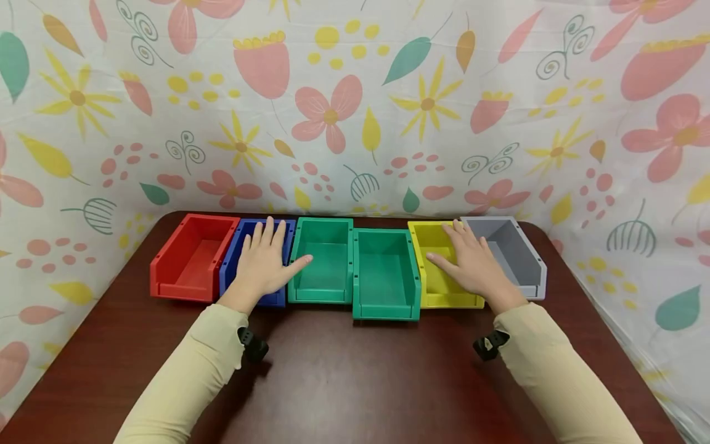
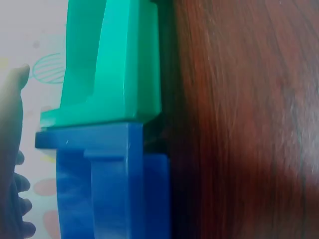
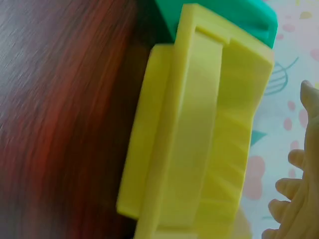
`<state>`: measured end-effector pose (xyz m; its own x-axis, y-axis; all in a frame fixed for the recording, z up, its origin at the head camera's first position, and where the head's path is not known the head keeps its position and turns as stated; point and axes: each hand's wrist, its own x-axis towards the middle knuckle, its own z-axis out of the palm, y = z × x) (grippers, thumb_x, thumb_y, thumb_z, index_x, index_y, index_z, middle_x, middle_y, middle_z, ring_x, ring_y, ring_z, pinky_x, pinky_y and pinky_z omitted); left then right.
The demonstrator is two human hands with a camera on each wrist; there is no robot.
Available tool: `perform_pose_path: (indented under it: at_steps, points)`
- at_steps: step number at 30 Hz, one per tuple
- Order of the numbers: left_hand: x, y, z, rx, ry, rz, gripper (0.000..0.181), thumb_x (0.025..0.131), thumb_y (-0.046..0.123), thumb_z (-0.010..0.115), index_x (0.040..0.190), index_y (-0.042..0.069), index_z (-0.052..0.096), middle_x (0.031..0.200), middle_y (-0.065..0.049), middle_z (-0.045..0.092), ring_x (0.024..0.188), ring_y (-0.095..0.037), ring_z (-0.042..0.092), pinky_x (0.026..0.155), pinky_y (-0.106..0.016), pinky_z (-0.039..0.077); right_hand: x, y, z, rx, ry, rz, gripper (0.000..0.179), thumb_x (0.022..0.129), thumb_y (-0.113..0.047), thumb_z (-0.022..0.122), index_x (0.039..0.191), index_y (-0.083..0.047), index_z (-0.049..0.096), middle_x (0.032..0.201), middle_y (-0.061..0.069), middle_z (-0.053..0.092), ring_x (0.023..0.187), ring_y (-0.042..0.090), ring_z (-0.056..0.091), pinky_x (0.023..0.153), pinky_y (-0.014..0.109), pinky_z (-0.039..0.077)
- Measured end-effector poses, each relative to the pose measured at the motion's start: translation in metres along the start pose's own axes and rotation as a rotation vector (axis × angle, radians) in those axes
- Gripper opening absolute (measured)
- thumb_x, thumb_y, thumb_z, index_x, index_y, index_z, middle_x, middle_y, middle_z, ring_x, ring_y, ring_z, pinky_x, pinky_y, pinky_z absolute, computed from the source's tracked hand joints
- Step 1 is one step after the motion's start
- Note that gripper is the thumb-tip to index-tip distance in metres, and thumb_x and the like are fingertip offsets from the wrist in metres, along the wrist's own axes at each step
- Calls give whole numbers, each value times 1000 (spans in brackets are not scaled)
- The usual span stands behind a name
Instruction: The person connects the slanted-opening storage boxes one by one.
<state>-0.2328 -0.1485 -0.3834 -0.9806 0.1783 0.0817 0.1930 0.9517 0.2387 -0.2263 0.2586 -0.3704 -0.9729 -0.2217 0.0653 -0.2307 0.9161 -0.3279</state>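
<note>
My left hand [image 1: 262,262] is spread flat above the blue bin [image 1: 270,299], its thumb reaching over the edge of the left green bin [image 1: 318,262]. Over the yellow bin [image 1: 438,296] hovers my right hand [image 1: 470,262], fingers spread and holding nothing; its outer side overlaps the grey bin [image 1: 507,246]. In the left wrist view the fingers show at the left edge, apart from the blue bin [image 2: 112,194]. The right wrist view has the fingers at the right edge, apart from the yellow bin [image 3: 194,134]. No contents are visible in the bins.
A red bin [image 1: 194,259] stands at the row's left end. The right green bin [image 1: 385,277] juts forward of its neighbours. All stand at the back of a dark wooden table [image 1: 360,376]. A flower-patterned curtain [image 1: 333,154] hangs behind and at both sides.
</note>
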Motion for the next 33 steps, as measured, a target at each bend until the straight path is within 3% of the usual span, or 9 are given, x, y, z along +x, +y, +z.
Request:
perform_pose_path:
  at_steps: [7, 13, 20, 28, 33]
  points:
    - [0, -12, -11, -41, 26, -24, 104, 82, 80, 30, 153, 6, 12, 158, -19, 11, 143, -44, 11, 114, -60, 12, 13, -21, 1, 68, -25, -30, 88, 91, -64, 39, 152, -7, 14, 157, 20, 16, 143, 41, 16, 113, 60, 14]
    - [-1, -22, -20, -65, 55, -53, 96, 87, 72, 34, 151, 2, 18, 156, -22, 19, 142, -43, 18, 114, -58, 16, 19, -43, 3, 197, -67, -7, 89, 90, -66, 41, 153, -11, 12, 157, 18, 19, 142, 40, 21, 112, 59, 21]
    - [-9, -38, -29, -126, 76, -80, 88, 90, 66, 35, 148, 0, 25, 151, -25, 28, 137, -44, 28, 110, -60, 25, 23, -69, 10, 382, -41, 0, 80, 91, -61, 43, 151, -11, 24, 152, 15, 32, 135, 36, 37, 106, 55, 36]
    - [-13, -55, -40, -224, 104, -155, 79, 95, 59, 31, 146, -1, 31, 147, -26, 35, 132, -45, 36, 106, -60, 31, 33, -100, 13, 569, -30, 85, 67, 92, -57, 47, 142, -13, 42, 139, 11, 51, 125, 29, 50, 101, 47, 43]
    - [-14, -66, -49, -260, 127, -186, 75, 97, 56, 29, 145, -1, 32, 146, -27, 36, 131, -47, 36, 104, -61, 32, 40, -118, 12, 745, -88, 88, 60, 94, -49, 49, 141, -12, 44, 138, 11, 51, 119, 28, 57, 99, 44, 47]
